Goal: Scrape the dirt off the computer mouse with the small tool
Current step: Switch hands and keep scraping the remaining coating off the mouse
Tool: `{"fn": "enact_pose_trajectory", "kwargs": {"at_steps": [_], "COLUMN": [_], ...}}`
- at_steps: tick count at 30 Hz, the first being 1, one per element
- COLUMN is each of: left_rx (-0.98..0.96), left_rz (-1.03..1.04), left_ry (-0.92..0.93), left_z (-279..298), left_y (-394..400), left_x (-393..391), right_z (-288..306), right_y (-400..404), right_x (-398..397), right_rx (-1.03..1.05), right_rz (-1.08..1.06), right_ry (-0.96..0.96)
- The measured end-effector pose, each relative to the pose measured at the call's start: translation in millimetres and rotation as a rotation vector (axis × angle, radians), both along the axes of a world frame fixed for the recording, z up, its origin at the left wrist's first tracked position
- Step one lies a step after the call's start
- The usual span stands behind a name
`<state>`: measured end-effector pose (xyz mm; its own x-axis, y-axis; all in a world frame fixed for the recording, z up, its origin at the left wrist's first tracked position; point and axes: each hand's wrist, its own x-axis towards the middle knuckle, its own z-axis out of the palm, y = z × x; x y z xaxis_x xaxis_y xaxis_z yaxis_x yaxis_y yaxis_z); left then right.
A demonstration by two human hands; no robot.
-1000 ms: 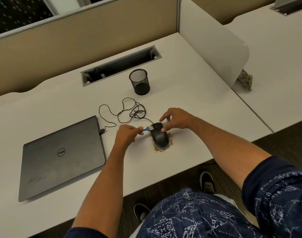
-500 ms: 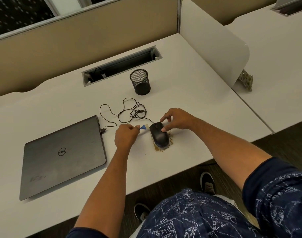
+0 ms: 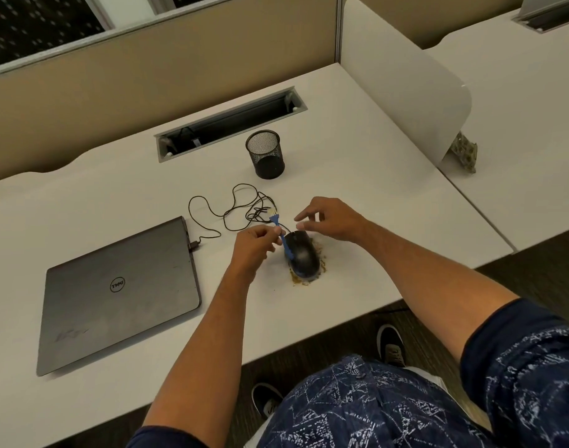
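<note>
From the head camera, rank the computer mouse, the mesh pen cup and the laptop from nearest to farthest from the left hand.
1. Computer mouse, just right of the left hand.
2. Mesh pen cup, farther back on the desk.
3. Laptop, closed, off to the left; close to the cup's distance.

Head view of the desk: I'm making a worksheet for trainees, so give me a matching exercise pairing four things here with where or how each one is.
Things:
1. small blue tool
2. computer mouse
3. mesh pen cup
4. laptop

States:
A. closed, lying at the left of the desk
B. upright, between the cable tray and the tangled cord
C. pinched in the left hand
D. on the desk with brown crumbs of dirt around it

Pairs: 1-C, 2-D, 3-B, 4-A
</note>
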<state>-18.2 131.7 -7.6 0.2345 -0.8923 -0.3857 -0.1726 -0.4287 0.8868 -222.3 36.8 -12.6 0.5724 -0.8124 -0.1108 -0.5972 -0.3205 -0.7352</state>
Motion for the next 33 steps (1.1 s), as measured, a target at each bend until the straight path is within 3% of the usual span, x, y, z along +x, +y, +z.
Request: {"fn": "enact_pose_trajectory", "kwargs": {"at_steps": [11,15,21,28,33], "left_rx": [0.011,-0.094,-0.190,-0.141,-0.158], "left_rz": [0.062,0.020,-0.106,-0.359,-0.416], "left_ry": [0.161,0.013,-0.421,-0.587,-0.608], "left_z": [9.3,6.8,-8.9,-29.3,-31.1], "left_y": [-4.0,-1.3,14.3,25.2,23.0], "left_x": [-16.6,-16.7,-10.2,-16.2,-19.3], "right_z": [15.9,13.3,4.9,3.3,8.6], "right_y": [1.9,0.0,-3.8,-4.6,-4.0], "right_x": [12.5,8.1,-17.3,-33.4,-31.3], "right_rx": [0.057,0.122,0.223,0.317,0.330], "right_rz": [0.039,0.041,-0.069,-0.073,-0.066], "right_ry": [-0.051,-0.005,-0.122,-0.149,-0.093]}}
